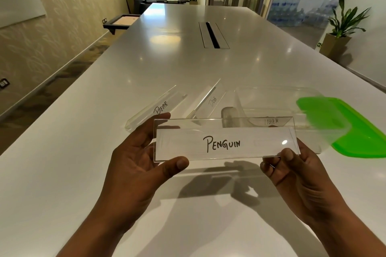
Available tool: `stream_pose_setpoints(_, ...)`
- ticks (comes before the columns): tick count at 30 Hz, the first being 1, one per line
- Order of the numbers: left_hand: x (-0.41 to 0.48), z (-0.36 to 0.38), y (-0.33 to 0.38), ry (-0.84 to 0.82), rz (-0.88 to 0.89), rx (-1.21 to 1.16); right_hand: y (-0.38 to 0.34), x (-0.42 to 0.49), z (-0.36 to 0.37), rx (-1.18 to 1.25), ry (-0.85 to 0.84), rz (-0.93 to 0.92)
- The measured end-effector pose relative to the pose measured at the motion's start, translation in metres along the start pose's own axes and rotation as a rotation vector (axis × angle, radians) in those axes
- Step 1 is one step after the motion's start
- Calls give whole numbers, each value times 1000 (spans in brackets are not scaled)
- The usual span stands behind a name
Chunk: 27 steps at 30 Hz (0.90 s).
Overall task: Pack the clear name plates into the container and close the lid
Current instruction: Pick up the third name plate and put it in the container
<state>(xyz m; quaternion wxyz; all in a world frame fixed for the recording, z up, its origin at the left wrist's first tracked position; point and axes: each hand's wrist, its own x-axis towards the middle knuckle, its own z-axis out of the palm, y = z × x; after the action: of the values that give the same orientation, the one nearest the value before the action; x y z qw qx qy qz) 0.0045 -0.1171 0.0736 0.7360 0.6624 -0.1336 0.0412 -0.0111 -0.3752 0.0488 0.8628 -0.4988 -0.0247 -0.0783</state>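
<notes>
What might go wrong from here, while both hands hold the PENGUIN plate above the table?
The PENGUIN name plate is pinched only at its ends by the left hand and right hand; the smooth plastic might slip and fall on the table.
The clear container is hard to see, and the TIGER name plate seems already inside, so the new plate might knock against it.

The PENGUIN name plate (pixel 225 142) was clear acrylic over a white card lettered in black marker. On the glossy white table (pixel 188 64), the BEAR name plate (pixel 156 108) and DOG name plate (pixel 208 102) were also clear, with thin dark lettering. The container (pixel 271 100) was transparent and its lid (pixel 355 131) bright green. The table's cable hatch (pixel 213 35) was silver with a black slot. The wall (pixel 62 27) left of the table was beige with a pale leaf pattern.
</notes>
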Motion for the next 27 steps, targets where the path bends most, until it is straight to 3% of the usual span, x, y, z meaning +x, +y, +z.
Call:
stream_pose_setpoints(5, 1, -3, -1, -9, 4, 3, -4, 5, -2, -60, -42, 39)
stream_pose_setpoints(9, 2, -8, -2, -6, 10, 44, -24, 11, 0, -165, -1, -33)
stream_pose_setpoints(13, 3, -7, -3, -68, -1, 125, -47, 15, -3, -592, -58, -224)
stream_pose_setpoints(18, 2, 7, -6, -148, 24, 215, -70, 13, 5, -1225, -395, -376)
stream_pose_setpoints(21, 5, 16, -6, -167, 2, 273, -74, 13, 8, -1369, -541, -310)
stream_pose_setpoints(27, 9, 22, -14, -164, -11, 275, -71, 18, 7, -1576, -578, -278)
